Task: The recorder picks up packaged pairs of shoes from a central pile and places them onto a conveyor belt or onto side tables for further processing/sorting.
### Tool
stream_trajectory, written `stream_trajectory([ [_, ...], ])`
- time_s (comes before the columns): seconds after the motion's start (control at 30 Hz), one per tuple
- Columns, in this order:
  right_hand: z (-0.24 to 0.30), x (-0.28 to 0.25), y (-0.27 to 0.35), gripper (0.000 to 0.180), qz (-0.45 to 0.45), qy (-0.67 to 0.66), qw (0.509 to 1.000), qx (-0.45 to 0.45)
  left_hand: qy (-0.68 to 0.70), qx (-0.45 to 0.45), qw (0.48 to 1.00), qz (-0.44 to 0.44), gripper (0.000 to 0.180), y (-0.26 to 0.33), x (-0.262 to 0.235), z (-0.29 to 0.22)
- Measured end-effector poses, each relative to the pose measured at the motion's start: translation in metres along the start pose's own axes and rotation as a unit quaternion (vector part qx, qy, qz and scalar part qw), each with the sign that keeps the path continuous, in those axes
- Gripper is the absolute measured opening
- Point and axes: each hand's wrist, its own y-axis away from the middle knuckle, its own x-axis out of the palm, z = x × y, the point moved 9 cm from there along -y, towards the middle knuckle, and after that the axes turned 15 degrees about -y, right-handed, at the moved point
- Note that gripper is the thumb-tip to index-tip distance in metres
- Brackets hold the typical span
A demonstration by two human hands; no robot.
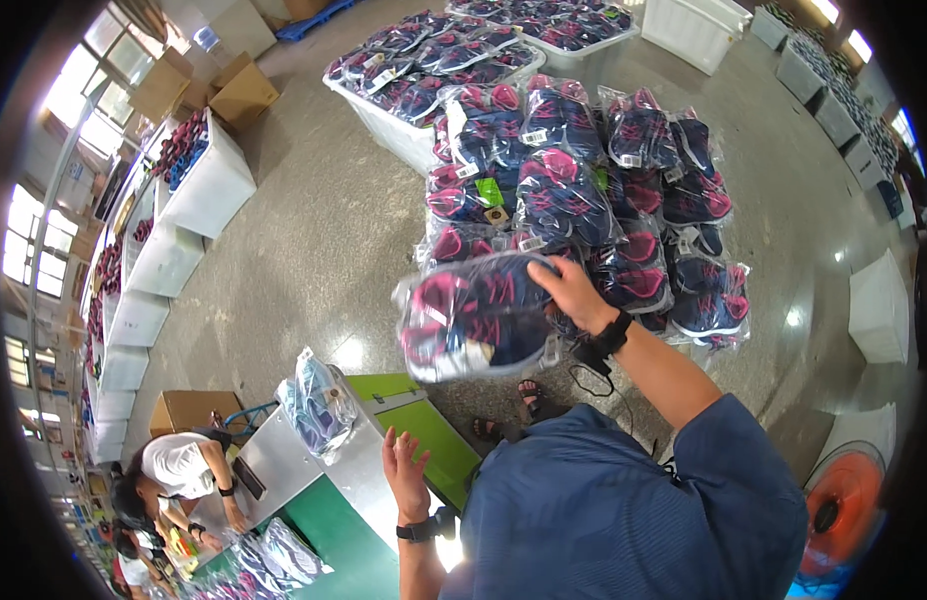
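My right hand (574,292) grips a clear plastic bag of navy and pink shoes (474,315), held up in front of a tall stack of the same bagged shoes (584,190). My left hand (406,472) is raised lower down with its fingers spread, holding nothing, above a green and grey table (424,430). A bag of light blue shoes (319,400) stands on that table, left of my left hand. Both wrists wear black bands.
White crates (209,180) with shoes line the left wall, and more bagged shoes fill white bins (404,130) at the top. Cardboard boxes (239,95) sit at the upper left. Another person (179,470) works at the lower left. An orange fan (839,510) stands at the lower right.
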Motion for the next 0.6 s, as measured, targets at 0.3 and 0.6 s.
stream_trajectory([
  [0.3, -0.025, -0.066, -0.082, 0.045, -0.111, 0.165, 0.978, -0.061, -0.039, -0.060, 0.997, -0.024, 0.056, 0.020, -0.016, 0.047],
  [0.6, -0.027, -0.066, -0.075, 0.056, -0.175, 0.194, 0.959, -0.111, -0.061, -0.099, 0.991, -0.064, 0.056, 0.037, -0.037, 0.087],
])
